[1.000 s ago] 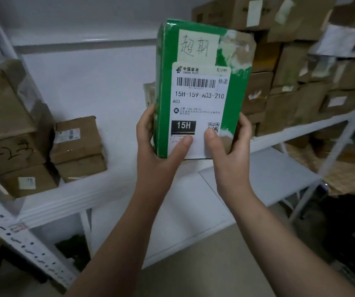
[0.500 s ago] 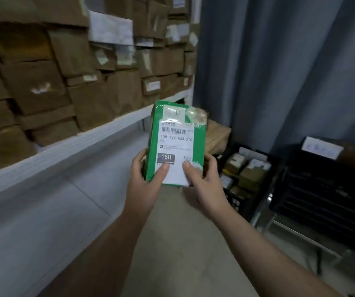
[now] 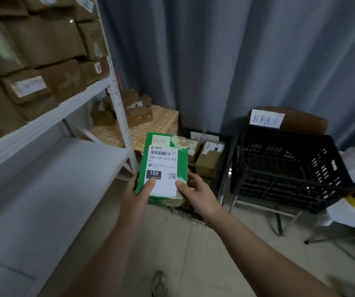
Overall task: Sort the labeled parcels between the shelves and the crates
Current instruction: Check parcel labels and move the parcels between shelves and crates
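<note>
Over on the left, shelves (image 3: 43,123) of boxes. Left hand (image 3: 139,196) and right hand (image 3: 195,196) both grip the green parcel (image 3: 163,166) by its bottom corners, mid-air before the low crate (image 3: 206,155). I'd match its note to a sign (image 3: 266,120) (note's too blurry to read here), then lower it flat. Since earlier, view swung right; tall crate (image 3: 288,168) nearer.

Held parcel (image 3: 163,168) at centre, left hand (image 3: 138,196) gripping at its 8 o'clock, right hand (image 3: 195,196) at its 4. Rack (image 3: 43,123) spans 7 to 11 o'clock, with cartons (image 3: 43,43) on the upper shelf. Low table (image 3: 157,123) at 12, behind the rack post, boxes (image 3: 138,112) on it. Small crate (image 3: 225,159) at 1 o'clock, parcels (image 3: 209,157) inside. Large crate (image 3: 290,168) at 3, on a chair (image 3: 301,121).
</note>
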Demonstrator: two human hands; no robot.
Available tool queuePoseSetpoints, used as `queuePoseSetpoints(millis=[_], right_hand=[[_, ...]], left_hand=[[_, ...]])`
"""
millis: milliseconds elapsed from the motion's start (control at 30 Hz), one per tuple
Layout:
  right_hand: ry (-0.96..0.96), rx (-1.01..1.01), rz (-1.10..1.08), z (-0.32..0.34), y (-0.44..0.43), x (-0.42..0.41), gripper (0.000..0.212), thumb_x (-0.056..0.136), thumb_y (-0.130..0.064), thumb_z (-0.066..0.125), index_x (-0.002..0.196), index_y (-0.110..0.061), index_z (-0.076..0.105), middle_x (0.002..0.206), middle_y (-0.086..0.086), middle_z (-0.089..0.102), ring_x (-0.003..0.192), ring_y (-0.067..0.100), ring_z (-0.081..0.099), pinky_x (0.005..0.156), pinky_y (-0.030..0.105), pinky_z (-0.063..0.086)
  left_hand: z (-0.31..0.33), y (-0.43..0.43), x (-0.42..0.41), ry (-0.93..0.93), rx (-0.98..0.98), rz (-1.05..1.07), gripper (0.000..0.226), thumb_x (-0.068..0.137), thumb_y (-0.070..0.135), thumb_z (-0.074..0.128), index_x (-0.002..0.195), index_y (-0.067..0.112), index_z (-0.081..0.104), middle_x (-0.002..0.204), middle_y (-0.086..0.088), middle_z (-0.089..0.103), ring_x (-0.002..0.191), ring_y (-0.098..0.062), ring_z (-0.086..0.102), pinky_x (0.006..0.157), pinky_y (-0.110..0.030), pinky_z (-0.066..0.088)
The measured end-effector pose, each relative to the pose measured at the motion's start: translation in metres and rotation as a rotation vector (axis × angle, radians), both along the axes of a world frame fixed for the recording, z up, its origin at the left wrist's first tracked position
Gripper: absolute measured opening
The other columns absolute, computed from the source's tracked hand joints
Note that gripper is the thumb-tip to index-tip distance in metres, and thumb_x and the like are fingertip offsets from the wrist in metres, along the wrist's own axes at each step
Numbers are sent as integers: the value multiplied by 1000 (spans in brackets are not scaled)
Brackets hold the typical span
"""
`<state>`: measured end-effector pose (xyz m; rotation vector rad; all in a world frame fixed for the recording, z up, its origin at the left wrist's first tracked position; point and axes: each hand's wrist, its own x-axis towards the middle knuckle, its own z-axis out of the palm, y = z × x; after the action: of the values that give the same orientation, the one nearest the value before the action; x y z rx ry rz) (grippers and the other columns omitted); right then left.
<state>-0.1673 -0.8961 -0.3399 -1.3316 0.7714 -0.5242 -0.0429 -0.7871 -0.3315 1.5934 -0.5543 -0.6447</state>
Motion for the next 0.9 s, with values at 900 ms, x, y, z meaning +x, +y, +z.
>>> queuePoseSetpoints(millis=[900], right_hand=[[615, 230, -68, -217, -308, 144, 25, 94, -23, 58, 118, -18, 57, 95, -4, 70, 84, 20, 70, 77, 41, 58]], left_hand=[[-241, -341, 174, 17, 521, -403, 58, 93, 26, 59, 142, 13, 31, 120, 3, 54, 110, -21, 56, 94, -42, 48]])
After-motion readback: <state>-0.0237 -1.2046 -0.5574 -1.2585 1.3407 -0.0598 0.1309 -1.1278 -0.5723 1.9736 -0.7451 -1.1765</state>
